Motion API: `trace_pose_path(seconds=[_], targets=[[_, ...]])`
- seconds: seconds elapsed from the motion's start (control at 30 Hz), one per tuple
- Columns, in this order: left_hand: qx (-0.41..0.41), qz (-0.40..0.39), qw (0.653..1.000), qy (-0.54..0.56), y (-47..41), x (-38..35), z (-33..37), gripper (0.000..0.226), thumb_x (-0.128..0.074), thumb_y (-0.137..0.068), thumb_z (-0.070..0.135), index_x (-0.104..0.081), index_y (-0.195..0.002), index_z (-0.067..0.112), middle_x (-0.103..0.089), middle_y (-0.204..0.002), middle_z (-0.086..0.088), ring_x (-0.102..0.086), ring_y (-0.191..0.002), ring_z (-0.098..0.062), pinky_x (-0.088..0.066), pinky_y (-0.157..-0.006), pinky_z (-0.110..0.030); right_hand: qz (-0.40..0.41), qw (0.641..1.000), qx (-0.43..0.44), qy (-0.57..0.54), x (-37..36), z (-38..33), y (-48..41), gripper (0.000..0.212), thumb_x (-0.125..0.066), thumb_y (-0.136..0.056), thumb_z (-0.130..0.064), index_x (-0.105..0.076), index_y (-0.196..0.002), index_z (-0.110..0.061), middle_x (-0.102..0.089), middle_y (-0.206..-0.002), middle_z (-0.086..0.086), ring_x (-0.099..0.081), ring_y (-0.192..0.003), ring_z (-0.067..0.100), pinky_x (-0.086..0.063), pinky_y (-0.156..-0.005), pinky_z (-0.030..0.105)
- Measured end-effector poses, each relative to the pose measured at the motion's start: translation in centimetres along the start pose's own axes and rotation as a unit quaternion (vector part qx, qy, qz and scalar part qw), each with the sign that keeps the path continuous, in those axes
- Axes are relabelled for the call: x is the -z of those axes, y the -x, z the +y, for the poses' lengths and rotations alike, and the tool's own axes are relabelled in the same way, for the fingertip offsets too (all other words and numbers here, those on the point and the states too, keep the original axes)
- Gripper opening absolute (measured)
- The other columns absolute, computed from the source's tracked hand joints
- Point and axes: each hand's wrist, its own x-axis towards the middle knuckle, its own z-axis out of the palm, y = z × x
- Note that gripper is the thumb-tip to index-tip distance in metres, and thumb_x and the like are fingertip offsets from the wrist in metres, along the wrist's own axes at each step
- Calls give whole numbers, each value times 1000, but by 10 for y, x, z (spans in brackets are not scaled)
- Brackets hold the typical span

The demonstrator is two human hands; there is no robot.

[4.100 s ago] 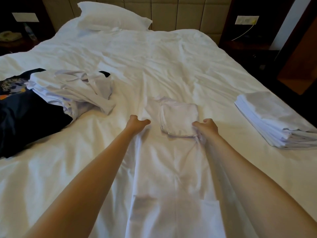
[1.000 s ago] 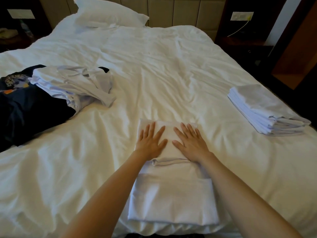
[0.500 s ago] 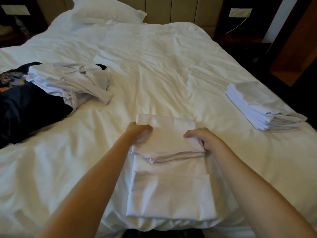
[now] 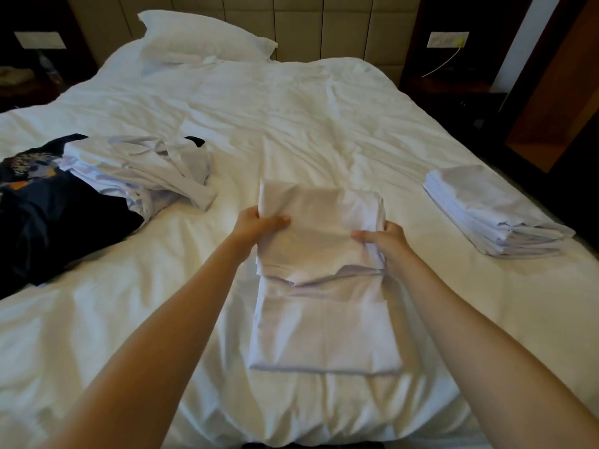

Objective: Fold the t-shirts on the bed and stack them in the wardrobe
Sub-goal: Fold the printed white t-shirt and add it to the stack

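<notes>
I see the left hand (image 4: 259,223) w/ its grip clamped on the left edge of the white t-shirt (image 4: 319,247), thumb on top, and the right hand (image 4: 382,238) w/ its grip clamped on the right edge. The shirt's far half is lifted off the bed (image 4: 291,124), while its near half lies flat at approx 6 o'clock from centre. A stack of folded shirts (image 4: 492,209) sits at 3 o'clock, well apart from both hands, and a loose pile of unfolded white shirts (image 4: 142,170) lies at 10 o'clock, partly over a dark printed garment (image 4: 48,218) at 9.
</notes>
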Motion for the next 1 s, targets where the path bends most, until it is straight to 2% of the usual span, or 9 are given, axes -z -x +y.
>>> trace_pose_path(seconds=[0.13, 0.23, 0.33, 0.43, 0.5, 0.67, 0.77, 0.87, 1.0], targets=[[-42, -16, 999, -17, 26, 10, 2, 19, -76, -75, 7, -65, -89, 13, -68, -94, -4, -64, -87, -16, -54, -77, -25, -13, 999, 43, 4, 11, -2, 25, 27, -73, -75, 3, -61, -99, -6, -65, -86, 6, -61, -69, 13, -54, -57, 20], [-94, -6, 993, -67, 52, 16, -7, 21, -73, -76, 1, -64, -82, 18, -65, -81, 6, -60, -75, -3, -49, -60, -8, 0, 996, 61, 62, 20, 6, 45, 35, -72, -76, 3, -62, -109, 1, -64, -103, 14, -61, -85, 21, -51, -71, 27], [-168, -28, 971, -168, 76, 24, -26, 24, -70, -78, -1, -66, -78, 23, -65, -76, 9, -61, -73, -6, -47, -64, -12, 30, 990, 70, 123, 23, 20, 66, 47, -72, -77, 6, -56, -121, 8, -60, -118, 20, -57, -109, 30, -46, -83, 31], [-188, -56, 963, -187, 98, 31, -50, 19, -72, -72, 22, -70, -76, 41, -69, -85, 16, -64, -83, 4, -49, -78, -17, 38, 983, 104, 149, 26, 38, 81, 41, -67, -77, 14, -59, -117, 10, -58, -123, 26, -55, -106, 25, -48, -70, 20], [-200, -62, 957, -201, 112, 33, -66, 15, -64, -63, 43, -69, -72, 54, -68, -92, 21, -58, -96, 11, -42, -86, -7, 34, 973, 122, 195, 33, 51, 89, 30, -62, -80, 15, -59, -109, 18, -55, -124, 33, -54, -114, 30, -48, -86, 34], [-217, -69, 917, -328, 123, 35, -96, 57, -70, -75, 21, -53, -66, 74, -58, -118, 6, -51, -113, -7, -33, -88, -12, -2, 970, 128, 207, 43, 83, 100, 36, -53, -85, 14, -71, -85, -17, -45, -135, 16, -45, -126, 30, -36, -104, 32], [-215, -57, 907, -357, 125, 35, -105, 71, -55, -84, -9, -62, -69, 61, -56, -127, 2, -51, -119, -20, -32, -93, -17, -24, 953, 138, 270, 48, 93, 103, 49, -41, -83, 21, -72, -93, -16, -43, -136, 15, -42, -128, 29, -33, -100, 23], [-188, -60, 900, -388, 130, 33, -98, 57, -45, -76, -18, -73, -83, 30, -54, -132, 1, -46, -124, -21, -30, -97, -17, -8, 941, 116, 318, 49, 86, 104, 44, -37, -91, 12, -74, -97, -12, -42, -140, 11, -39, -131, 25, -25, -96, 13], [-193, 35, 897, -397, 137, 22, -79, 56, -40, -64, -18, -76, -85, 19, -57, -132, -2, -47, -123, -23, -37, -98, -27, 93, 923, 157, 340, 34, 68, 108, 39, -40, -88, 6, -71, -106, -11, -46, -137, 11, -44, -127, 24, -29, -87, 13]])
